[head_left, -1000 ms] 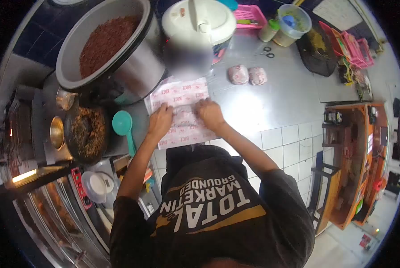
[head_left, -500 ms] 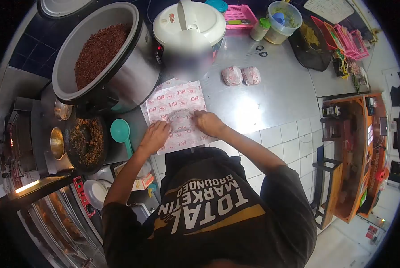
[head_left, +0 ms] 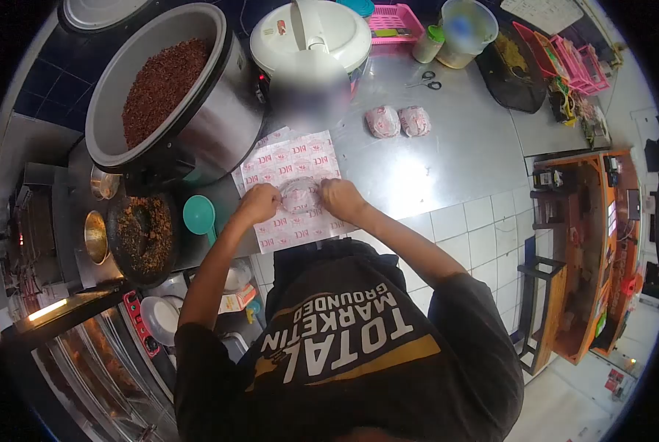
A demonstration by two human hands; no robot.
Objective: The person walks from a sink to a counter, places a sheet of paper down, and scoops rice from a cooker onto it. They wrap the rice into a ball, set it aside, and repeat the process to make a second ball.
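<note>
A rounded bundle in printed paper point(head_left: 300, 197) sits on flat sheets of white wrapping paper point(head_left: 289, 157) with red print, on the steel counter. My left hand point(head_left: 261, 203) is closed at the bundle's left side, fingers curled on its paper wrapper. At the right side my right hand point(head_left: 341, 200) is closed too, pinching the wrapper there. The fingertips of both hands are partly hidden. Farther right on the counter lie two finished-looking paper-wrapped parcels point(head_left: 383, 122), side by side.
A big open rice warmer point(head_left: 230, 110) with reddish-brown grains stands left, a white lidded cooker point(head_left: 311, 33) behind. Scissors point(head_left: 427, 80) lie near a green-lidded jar point(head_left: 428, 46). A turquoise ladle point(head_left: 198, 214) and a dark stone mortar point(head_left: 144, 261) are at left.
My left hand has gone from lying with fingers extended over the paper to being curled at the bundle's left side. My right hand stays at the right side, its fingers more tightly closed.
</note>
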